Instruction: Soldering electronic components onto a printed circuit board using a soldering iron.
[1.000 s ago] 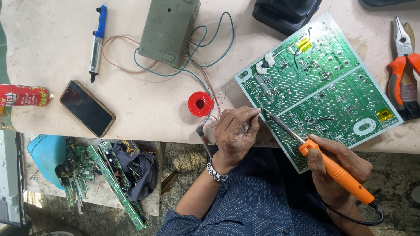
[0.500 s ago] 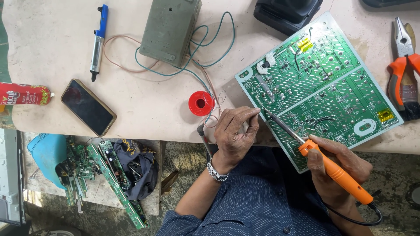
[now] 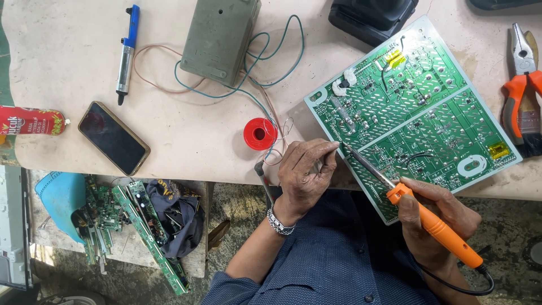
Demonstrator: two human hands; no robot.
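A large green circuit board (image 3: pixel 418 107) lies tilted at the table's near right edge, solder side up. My right hand (image 3: pixel 437 217) grips an orange-handled soldering iron (image 3: pixel 435 229), its metal tip touching the board's left edge near my left fingers. My left hand (image 3: pixel 305 175) pinches a thin solder wire against that same spot. A red solder spool (image 3: pixel 259 134) sits just left of my left hand, with wire curling from it.
A grey box (image 3: pixel 220 36) with green and brown wires stands at the back. A blue desoldering pump (image 3: pixel 125 51), a phone (image 3: pixel 113 138) and a red packet (image 3: pixel 31 120) lie left. Orange pliers (image 3: pixel 522 85) lie right. Scrap boards (image 3: pixel 141 226) sit below the table.
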